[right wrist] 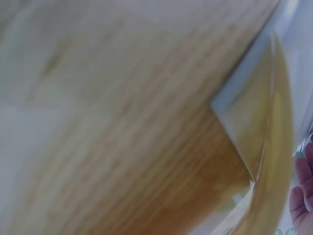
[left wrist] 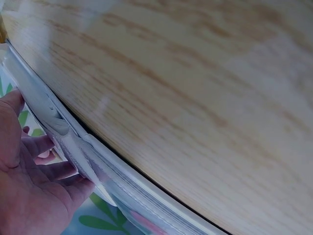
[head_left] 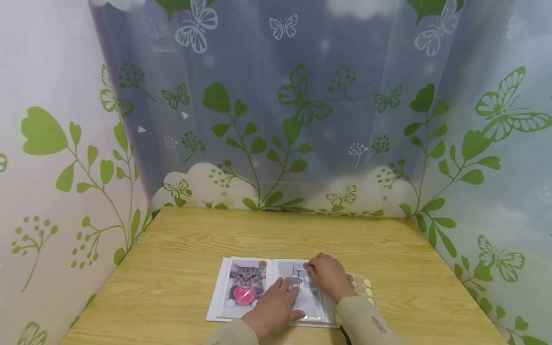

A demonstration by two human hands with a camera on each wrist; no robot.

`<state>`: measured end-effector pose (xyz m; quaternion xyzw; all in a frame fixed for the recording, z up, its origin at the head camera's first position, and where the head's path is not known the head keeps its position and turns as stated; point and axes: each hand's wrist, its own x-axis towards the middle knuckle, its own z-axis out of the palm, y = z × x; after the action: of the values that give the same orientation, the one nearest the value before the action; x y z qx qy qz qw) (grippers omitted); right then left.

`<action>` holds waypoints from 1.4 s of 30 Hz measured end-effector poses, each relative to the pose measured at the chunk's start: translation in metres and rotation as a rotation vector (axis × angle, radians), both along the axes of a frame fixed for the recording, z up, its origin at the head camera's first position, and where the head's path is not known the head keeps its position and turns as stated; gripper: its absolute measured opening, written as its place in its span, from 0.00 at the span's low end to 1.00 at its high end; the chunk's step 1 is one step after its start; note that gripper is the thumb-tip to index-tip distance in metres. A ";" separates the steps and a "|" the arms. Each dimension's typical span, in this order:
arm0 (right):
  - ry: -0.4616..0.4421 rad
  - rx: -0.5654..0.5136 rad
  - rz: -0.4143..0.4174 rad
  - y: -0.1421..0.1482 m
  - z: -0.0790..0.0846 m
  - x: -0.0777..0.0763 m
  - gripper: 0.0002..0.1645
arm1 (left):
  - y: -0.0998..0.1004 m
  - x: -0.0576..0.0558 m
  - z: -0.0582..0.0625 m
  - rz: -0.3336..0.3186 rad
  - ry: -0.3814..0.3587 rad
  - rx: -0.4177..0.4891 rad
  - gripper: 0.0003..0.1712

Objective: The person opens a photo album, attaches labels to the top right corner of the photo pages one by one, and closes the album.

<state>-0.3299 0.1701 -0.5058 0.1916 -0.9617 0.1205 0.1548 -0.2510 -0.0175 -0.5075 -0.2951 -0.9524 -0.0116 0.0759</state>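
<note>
Resting spread left hand [head_left: 272, 306] on photo album [head_left: 217, 293]; touching round sticker [head_left: 305, 265] with right hand [head_left: 330, 275], cannot tell if pinching; seemingly done at cat photo [head_left: 248, 276], unfinished here.

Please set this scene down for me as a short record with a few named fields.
Album: lies open on a wood-grain table
Left photo: a cat with something pink; a round brownish disc at its upper right
Right photo: greyish, partly covered
Left hand: rests on the right photo
Right hand: fingertips at the right photo's upper right, by another small disc; grip unclear
Sheet: brown and yellow discs, right of the album, partly hidden
Backdrop: butterflies and leaves
</note>
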 end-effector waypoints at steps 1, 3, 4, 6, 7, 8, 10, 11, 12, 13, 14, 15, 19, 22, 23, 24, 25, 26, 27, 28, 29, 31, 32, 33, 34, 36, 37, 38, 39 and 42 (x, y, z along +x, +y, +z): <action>-0.004 0.002 -0.001 0.000 0.001 0.001 0.04 | 0.000 0.000 0.000 0.000 -0.003 0.000 0.38; -0.007 0.003 0.006 0.000 0.002 0.002 0.04 | 0.000 0.001 0.001 0.002 -0.011 -0.001 0.38; -0.007 0.001 0.011 0.000 0.002 0.002 0.04 | 0.000 0.001 0.002 0.005 -0.017 0.003 0.38; -0.019 -0.007 0.023 0.000 0.003 0.003 0.06 | 0.000 0.001 0.002 0.007 -0.020 0.006 0.38; -0.030 -0.010 0.028 -0.001 0.004 0.003 0.07 | 0.000 0.001 0.002 0.008 -0.017 0.005 0.38; -0.041 -0.007 0.034 -0.001 0.004 0.003 0.08 | 0.001 0.001 0.002 0.008 -0.015 0.005 0.38; -0.066 0.006 0.044 -0.002 0.004 0.004 0.10 | 0.000 0.001 0.002 0.009 -0.014 0.008 0.38; -0.078 0.019 0.051 -0.003 0.004 0.005 0.12 | 0.000 0.001 0.002 0.008 -0.012 0.007 0.38; -0.084 0.032 0.060 -0.003 0.004 0.006 0.13 | 0.000 0.001 0.001 0.007 -0.014 0.008 0.38; -0.085 0.047 0.068 -0.003 0.004 0.006 0.14 | 0.000 0.001 0.001 0.007 -0.016 0.010 0.38; -0.081 0.063 0.077 -0.003 0.004 0.007 0.15 | 0.000 0.001 0.001 0.007 -0.021 0.013 0.38; -0.079 0.077 0.084 -0.003 0.003 0.007 0.16 | 0.000 0.001 0.001 0.006 -0.024 0.017 0.38; -0.054 0.104 0.098 -0.002 0.002 0.011 0.18 | 0.000 0.000 0.001 0.002 -0.020 0.013 0.38; -0.056 0.114 0.093 -0.001 0.001 0.013 0.20 | 0.001 0.000 0.000 0.001 -0.016 0.009 0.38; -0.061 0.118 0.091 -0.001 0.001 0.014 0.21 | 0.001 0.000 0.000 0.001 -0.016 0.008 0.38; -0.068 0.124 0.091 -0.001 0.001 0.015 0.22 | 0.001 0.000 0.000 0.002 -0.015 0.008 0.38; -0.079 0.135 0.088 0.000 0.001 0.016 0.22 | 0.001 0.000 0.001 0.002 -0.019 0.010 0.38; -0.087 0.144 0.085 0.000 0.001 0.017 0.23 | 0.001 0.001 0.002 0.003 -0.022 0.014 0.38; -0.089 0.153 0.085 0.000 0.001 0.018 0.24 | 0.000 0.001 0.002 0.001 -0.021 0.016 0.37; -0.088 0.163 0.086 0.000 0.000 0.019 0.24 | 0.000 0.001 0.003 0.001 -0.027 0.021 0.37; -0.088 0.168 0.088 0.001 0.000 0.019 0.25 | 0.000 0.002 0.004 0.001 -0.031 0.024 0.37; -0.078 0.174 0.090 0.001 -0.002 0.021 0.25 | 0.000 0.002 0.004 -0.001 -0.028 0.023 0.37; -0.071 0.175 0.093 0.001 -0.003 0.022 0.25 | 0.000 0.002 0.004 -0.003 -0.021 0.021 0.37; -0.065 0.177 0.095 0.002 -0.005 0.022 0.25 | 0.000 0.001 0.003 -0.005 -0.012 0.016 0.37; -0.060 0.175 0.100 0.002 -0.006 0.023 0.25 | 0.000 0.001 0.003 -0.006 -0.008 0.014 0.37; -0.051 0.171 0.105 0.002 -0.008 0.025 0.25 | 0.000 0.001 0.001 -0.011 0.016 0.004 0.37; -0.048 0.169 0.106 0.002 -0.009 0.026 0.25 | 0.000 0.001 0.001 -0.012 0.020 0.004 0.37; -0.049 0.169 0.105 0.002 -0.009 0.027 0.25 | 0.000 0.001 0.001 -0.013 0.024 0.004 0.37; -0.051 0.167 0.103 0.002 -0.009 0.028 0.25 | 0.000 0.001 0.001 -0.013 0.025 0.005 0.37; -0.059 0.162 0.097 0.001 -0.008 0.031 0.26 | 0.001 0.001 0.001 -0.012 0.022 0.006 0.37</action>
<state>-0.2989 0.1711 -0.5136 0.2461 -0.9620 0.0552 0.1045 -0.2497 -0.0170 -0.5061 -0.3006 -0.9497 -0.0118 0.0872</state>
